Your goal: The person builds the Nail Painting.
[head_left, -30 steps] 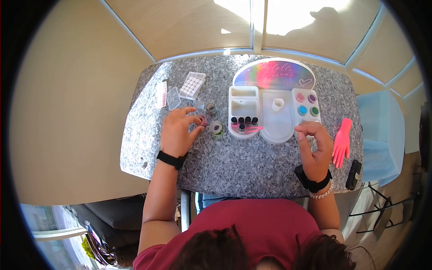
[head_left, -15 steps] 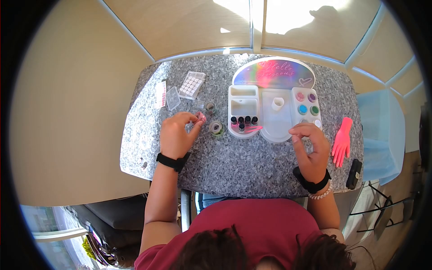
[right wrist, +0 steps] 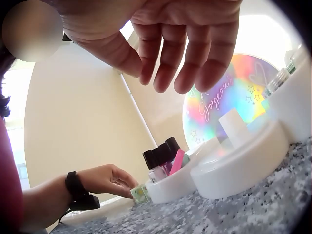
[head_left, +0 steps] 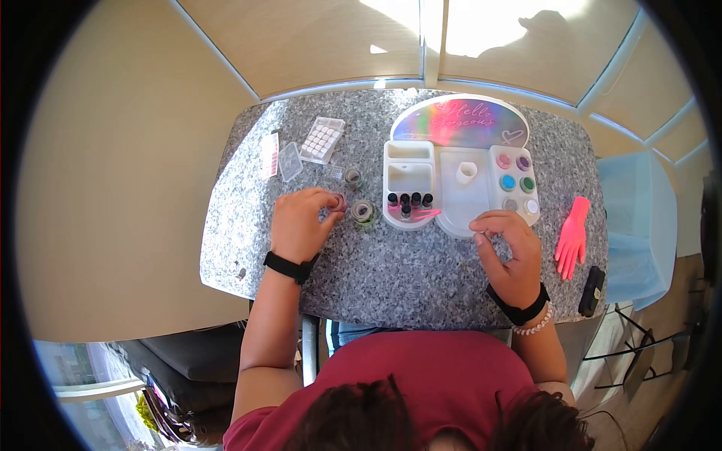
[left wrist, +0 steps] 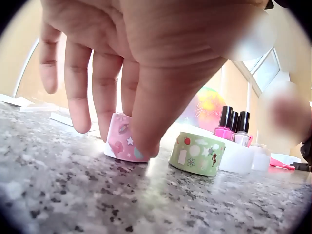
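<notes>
My left hand [head_left: 299,224] pinches a pink patterned sticker roll [left wrist: 127,136] between thumb and fingers. In the left wrist view the roll stands on edge at the speckled tabletop. Just to its right sits a green patterned roll [left wrist: 197,153], and another small roll [head_left: 353,177] lies behind them. My right hand [head_left: 513,248] hovers in front of the white nail-kit tray [head_left: 459,218], thumb and index tips near each other. In the right wrist view its fingers [right wrist: 183,83] hang loosely bent with nothing between them.
Several nail polish bottles [head_left: 416,200] and a pink tool [head_left: 426,213] sit in the tray's left part, coloured pots [head_left: 508,183] on its right. A box of white pieces [head_left: 323,140] and a clear lid [head_left: 290,162] lie back left. A pink model hand [head_left: 572,239] lies at right.
My left hand has closed on the pink roll, which tilted and now stands upright. My right hand has drifted left and a little toward me, away from the pots.
</notes>
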The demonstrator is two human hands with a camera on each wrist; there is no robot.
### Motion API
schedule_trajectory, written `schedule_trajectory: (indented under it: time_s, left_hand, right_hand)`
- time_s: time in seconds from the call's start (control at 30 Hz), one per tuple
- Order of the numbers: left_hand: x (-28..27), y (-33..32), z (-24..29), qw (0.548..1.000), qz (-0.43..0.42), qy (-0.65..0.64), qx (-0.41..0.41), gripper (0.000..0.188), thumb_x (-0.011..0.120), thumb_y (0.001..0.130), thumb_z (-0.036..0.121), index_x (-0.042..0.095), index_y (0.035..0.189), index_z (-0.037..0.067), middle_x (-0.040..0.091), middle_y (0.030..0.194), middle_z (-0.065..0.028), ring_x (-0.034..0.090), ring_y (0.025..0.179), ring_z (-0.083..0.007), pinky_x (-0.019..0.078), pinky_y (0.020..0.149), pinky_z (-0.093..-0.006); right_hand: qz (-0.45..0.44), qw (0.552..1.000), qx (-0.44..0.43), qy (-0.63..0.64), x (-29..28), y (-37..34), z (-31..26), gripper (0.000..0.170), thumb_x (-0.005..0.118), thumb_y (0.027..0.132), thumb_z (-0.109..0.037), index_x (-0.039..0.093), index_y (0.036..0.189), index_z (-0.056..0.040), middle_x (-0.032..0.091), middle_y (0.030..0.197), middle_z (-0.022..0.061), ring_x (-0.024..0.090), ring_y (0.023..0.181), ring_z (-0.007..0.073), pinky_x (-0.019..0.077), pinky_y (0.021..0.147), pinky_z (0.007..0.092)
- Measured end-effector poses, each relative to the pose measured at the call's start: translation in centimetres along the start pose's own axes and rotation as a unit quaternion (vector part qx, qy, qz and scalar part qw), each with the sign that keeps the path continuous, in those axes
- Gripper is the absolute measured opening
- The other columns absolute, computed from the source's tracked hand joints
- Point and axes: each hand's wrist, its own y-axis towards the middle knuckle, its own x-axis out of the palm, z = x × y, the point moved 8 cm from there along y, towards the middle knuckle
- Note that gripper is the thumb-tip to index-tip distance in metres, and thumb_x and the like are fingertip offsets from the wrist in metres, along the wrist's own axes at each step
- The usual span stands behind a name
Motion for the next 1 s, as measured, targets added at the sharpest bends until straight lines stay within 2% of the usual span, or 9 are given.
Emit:
schedule_trajectory:
  time_s: [0.07, 0.2, 0.27, 0.3, 0.37, 0.4, 0.47, 0.67, 1.0]
  left_hand:
    - [-0.1, 0.1, -0.1, 1.0, 0.001, -0.019, 0.001, 0.015, 0.088, 0.085, 0.01, 0.08, 0.096, 0.003, 0.082, 0.108, -0.011, 0.079, 0.098, -0.0316, 0.0606, 0.089, -0.0411]
    - [-1.8, -0.3, 0.4, 0.994, 0.057, -0.084, -0.044, 0.015, 0.087, 0.089, 0.007, 0.08, 0.101, 0.002, 0.082, 0.111, -0.0118, 0.079, 0.101, -0.0268, 0.0601, 0.091, -0.0377]
    - [-2.3, -0.8, 1.2, 0.963, 0.054, -0.233, -0.122, 0.014, 0.085, 0.093, 0.006, 0.08, 0.104, 0.001, 0.082, 0.115, -0.0125, 0.078, 0.106, -0.0226, 0.0583, 0.095, -0.0357]
    - [-2.2, -1.1, 1.8, 0.963, 0.052, -0.233, -0.123, 0.014, 0.085, 0.093, 0.006, 0.08, 0.104, 0.001, 0.082, 0.115, -0.0125, 0.078, 0.106, -0.0226, 0.0583, 0.095, -0.0357]
    - [-1.8, -1.3, 3.9, 0.92, 0.05, -0.382, -0.066, 0.015, 0.085, 0.094, 0.005, 0.079, 0.107, 0.001, 0.081, 0.115, -0.0117, 0.076, 0.108, -0.0215, 0.0568, 0.099, -0.0364]
    - [-1.6, -1.5, 4.9, 0.924, 0.035, -0.378, -0.051, 0.019, 0.088, 0.09, 0.003, 0.078, 0.106, 0.002, 0.081, 0.116, -0.0127, 0.076, 0.11, -0.0234, 0.0558, 0.101, -0.0369]
    - [-1.4, -1.7, 7.5, 0.923, 0.042, -0.382, -0.013, 0.022, 0.091, 0.086, 0.003, 0.078, 0.104, 0.003, 0.081, 0.114, -0.0124, 0.078, 0.109, -0.0252, 0.0573, 0.099, -0.0369]
    - [0.1, -2.1, 10.6, 0.943, 0.031, -0.326, 0.057, 0.029, 0.096, 0.08, 0.01, 0.078, 0.103, 0.008, 0.08, 0.114, -0.0111, 0.077, 0.105, -0.0323, 0.0589, 0.092, -0.0411]
    - [3.0, -3.0, 10.9, 0.904, -0.102, -0.415, 0.035, 0.016, 0.078, 0.1, 0.01, 0.081, 0.115, 0.007, 0.067, 0.129, -0.0121, 0.069, 0.109, -0.0271, 0.0538, 0.099, -0.0376]
  right_hand:
    - [0.001, 1.0, -0.01, 0.001, 0.0, 0.0, -0.1, 0.018, 0.076, 0.091, 0.003, 0.076, 0.107, -0.0046, 0.078, 0.107, 0.0121, 0.072, 0.097, 0.0286, 0.0577, 0.087, 0.0366]
    - [-0.008, 1.0, -0.024, -0.001, 0.1, 0.2, -0.4, 0.019, 0.078, 0.09, 0.003, 0.076, 0.109, -0.0043, 0.078, 0.107, 0.0122, 0.073, 0.097, 0.0274, 0.058, 0.085, 0.0363]
    - [-0.022, 0.999, -0.015, 0.038, 0.7, 0.5, -0.9, 0.021, 0.079, 0.09, 0.003, 0.077, 0.11, -0.0037, 0.079, 0.107, 0.0127, 0.074, 0.095, 0.0258, 0.0586, 0.081, 0.0356]
    - [-0.022, 0.999, -0.014, 0.038, 1.0, 0.7, -0.9, 0.021, 0.079, 0.09, 0.003, 0.077, 0.11, -0.0037, 0.079, 0.107, 0.0127, 0.074, 0.095, 0.0258, 0.0586, 0.081, 0.0356]
    - [-0.063, 0.993, -0.027, 0.094, 2.3, 1.3, -1.4, 0.026, 0.081, 0.092, 0.002, 0.077, 0.117, -0.0027, 0.079, 0.113, 0.0133, 0.077, 0.097, 0.0232, 0.062, 0.08, 0.0338]
    - [-0.062, 0.993, -0.027, 0.094, 2.8, 1.6, -1.9, 0.026, 0.081, 0.092, 0.002, 0.077, 0.117, -0.0027, 0.079, 0.113, 0.0133, 0.077, 0.097, 0.0232, 0.062, 0.08, 0.0338]
    - [-0.103, 0.966, 0.09, 0.218, 5.0, 1.8, -1.4, 0.032, 0.081, 0.095, -0.001, 0.075, 0.126, -0.0022, 0.077, 0.121, 0.0129, 0.078, 0.104, 0.0206, 0.0658, 0.084, 0.0321]
    - [-0.153, 0.915, 0.165, 0.335, 8.1, 0.5, 0.0, 0.037, 0.081, 0.096, -0.003, 0.073, 0.132, -0.002, 0.074, 0.129, 0.0103, 0.076, 0.113, 0.02, 0.0676, 0.092, 0.0338]
    - [-0.142, 0.941, 0.121, 0.282, 7.5, -0.6, 1.2, 0.04, 0.085, 0.091, 0.001, 0.074, 0.128, -0.0036, 0.069, 0.126, 0.011, 0.075, 0.113, 0.0203, 0.0667, 0.096, 0.0343]
